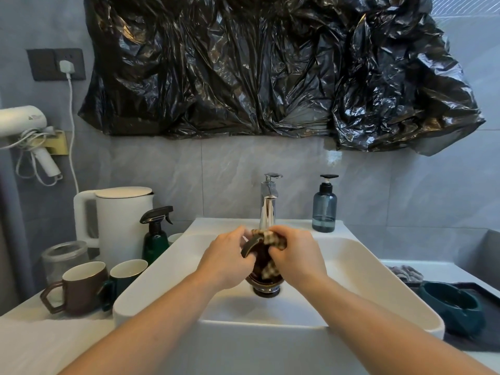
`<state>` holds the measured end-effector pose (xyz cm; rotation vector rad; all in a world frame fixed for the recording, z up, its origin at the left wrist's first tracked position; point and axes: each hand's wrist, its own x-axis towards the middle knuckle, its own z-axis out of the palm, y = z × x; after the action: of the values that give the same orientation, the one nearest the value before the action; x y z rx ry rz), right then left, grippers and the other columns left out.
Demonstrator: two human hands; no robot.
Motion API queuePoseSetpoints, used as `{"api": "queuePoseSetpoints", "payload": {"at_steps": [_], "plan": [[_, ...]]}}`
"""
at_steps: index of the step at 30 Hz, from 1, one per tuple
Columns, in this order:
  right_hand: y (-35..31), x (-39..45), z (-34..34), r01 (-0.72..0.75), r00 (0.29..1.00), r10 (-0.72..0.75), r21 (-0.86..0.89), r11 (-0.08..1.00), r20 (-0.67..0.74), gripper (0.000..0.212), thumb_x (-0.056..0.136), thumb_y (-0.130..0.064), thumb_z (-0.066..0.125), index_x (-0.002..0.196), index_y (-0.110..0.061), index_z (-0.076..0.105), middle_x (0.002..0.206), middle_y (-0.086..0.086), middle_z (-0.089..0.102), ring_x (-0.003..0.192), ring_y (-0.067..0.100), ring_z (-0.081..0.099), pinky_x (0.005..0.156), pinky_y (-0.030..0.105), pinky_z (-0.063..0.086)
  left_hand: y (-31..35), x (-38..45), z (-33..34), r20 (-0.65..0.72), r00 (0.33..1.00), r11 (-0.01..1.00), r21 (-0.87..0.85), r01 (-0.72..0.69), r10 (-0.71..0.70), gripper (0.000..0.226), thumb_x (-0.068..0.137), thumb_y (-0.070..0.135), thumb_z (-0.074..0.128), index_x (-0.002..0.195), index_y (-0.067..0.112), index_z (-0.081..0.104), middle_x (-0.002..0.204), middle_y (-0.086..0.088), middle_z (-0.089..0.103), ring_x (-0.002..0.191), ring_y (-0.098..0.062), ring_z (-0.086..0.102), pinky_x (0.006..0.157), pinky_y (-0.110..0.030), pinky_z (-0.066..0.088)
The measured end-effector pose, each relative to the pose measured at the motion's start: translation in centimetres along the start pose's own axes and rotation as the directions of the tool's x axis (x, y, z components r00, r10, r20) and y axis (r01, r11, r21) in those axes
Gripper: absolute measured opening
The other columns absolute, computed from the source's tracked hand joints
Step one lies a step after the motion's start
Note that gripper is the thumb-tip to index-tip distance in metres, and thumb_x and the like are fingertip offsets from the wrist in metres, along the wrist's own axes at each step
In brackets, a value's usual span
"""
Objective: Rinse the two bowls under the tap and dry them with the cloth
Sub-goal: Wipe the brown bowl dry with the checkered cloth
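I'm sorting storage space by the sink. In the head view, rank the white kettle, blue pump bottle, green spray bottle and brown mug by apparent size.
1. white kettle
2. brown mug, nearer the camera, so unsure
3. green spray bottle and blue pump bottle look alike

The bowl (253, 251) I hold looks like dark brown glazed ceramic, glossy, with a shiny foot. The cloth (273, 239) in it is soft woven fabric, checked brown and cream, matt. The tap (268, 204) beyond is polished chrome, mirror-bright. The sink (378, 288) is smooth white ceramic with a soft sheen. Far right, the soap bottle (324, 209) is translucent blue-grey plastic. To the left, the kettle (119, 220) is matt white plastic, the mugs (81, 288) glazed ceramic, the jar (63, 257) clear glass. Above, the black sheet (270, 69) is thin crinkled plastic, very glossy. The green bowl (454, 309) near right has a satin glaze.
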<state>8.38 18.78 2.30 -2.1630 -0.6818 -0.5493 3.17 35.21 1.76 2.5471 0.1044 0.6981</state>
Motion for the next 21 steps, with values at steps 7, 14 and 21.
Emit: {"api": "queuePoseSetpoints", "payload": {"at_steps": [7,14,21], "plan": [[-0.26,0.19,0.16,0.063,0.997,-0.063,0.02,0.998,-0.037,0.041,0.086,-0.014,0.066,0.119,-0.037,0.07,0.104,-0.01,0.075,0.098,0.015,0.067,0.087,0.034,0.057,0.34,0.57,0.65,-0.158,0.986,0.999,-0.002,-0.043,0.042,0.009,0.099,0.025,0.06,0.09,0.026,0.063,0.091,-0.001,0.074,0.089,-0.03,0.065,0.073,-0.038,0.051],[0.04,0.24,0.32,-0.123,0.992,0.121,0.044,0.991,0.047,0.007,0.086,-0.028,0.065,0.08,-0.027,0.067,0.073,-0.007,0.069,0.069,0.013,0.063,0.055,0.024,0.045,0.4,0.38,0.09,-0.295,0.955,0.999,0.054,0.005,0.011,0.009,0.098,0.02,0.059,0.099,0.021,0.068,0.093,-0.002,0.072,0.089,-0.031,0.063,0.077,-0.046,0.056],[0.25,0.18,-0.21,-0.054,0.998,0.055,0.069,0.996,-0.015,0.023,0.086,-0.019,0.066,0.106,-0.031,0.073,0.092,-0.01,0.073,0.087,0.014,0.066,0.075,0.03,0.055,0.74,0.49,0.71,-0.21,0.974,0.995,0.075,-0.071,0.085,0.006,0.101,0.022,0.056,0.096,0.022,0.06,0.091,0.001,0.068,0.084,-0.025,0.059,0.071,-0.038,0.047]]}}
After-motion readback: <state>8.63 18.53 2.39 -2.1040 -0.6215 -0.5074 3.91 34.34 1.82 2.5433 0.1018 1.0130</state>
